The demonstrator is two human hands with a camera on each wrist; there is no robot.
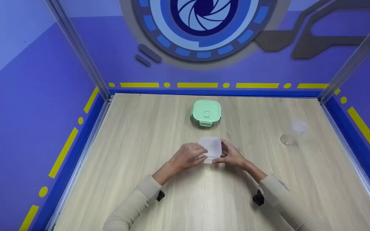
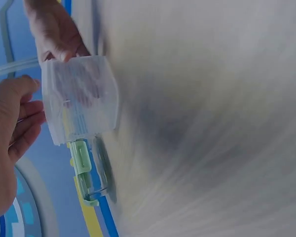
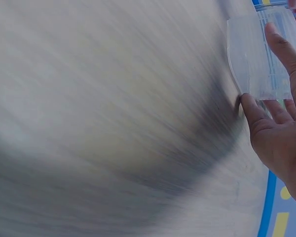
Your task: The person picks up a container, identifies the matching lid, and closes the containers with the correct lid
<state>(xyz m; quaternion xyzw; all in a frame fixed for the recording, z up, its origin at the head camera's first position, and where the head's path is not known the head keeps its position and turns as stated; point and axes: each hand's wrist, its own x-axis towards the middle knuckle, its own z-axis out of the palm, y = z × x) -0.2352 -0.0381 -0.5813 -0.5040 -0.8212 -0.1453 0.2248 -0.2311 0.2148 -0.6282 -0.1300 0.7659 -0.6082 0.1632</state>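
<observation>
A small translucent plastic box point(image 1: 210, 147) with a frosted, whitish lid sits in front of the person, between both hands. The right hand point(image 1: 233, 158) grips the box from its right side, with the thumb point(image 3: 281, 44) across the front wall and other fingers behind and at the lower edge. Over the lid's left front corner is the left hand point(image 1: 189, 156). In the left wrist view its thumb stands slightly apart from the lid, while its loosely bent fingers point(image 2: 29, 121) reach the lid's edge.
Behind the box stands a clear food container with a green clip lid point(image 1: 207, 110). Farther right is a tall transparent container with a whitish top point(image 1: 299, 127). Blue panels point(image 1: 178, 72) border the wooden table point(image 1: 133, 134) at the back and sides.
</observation>
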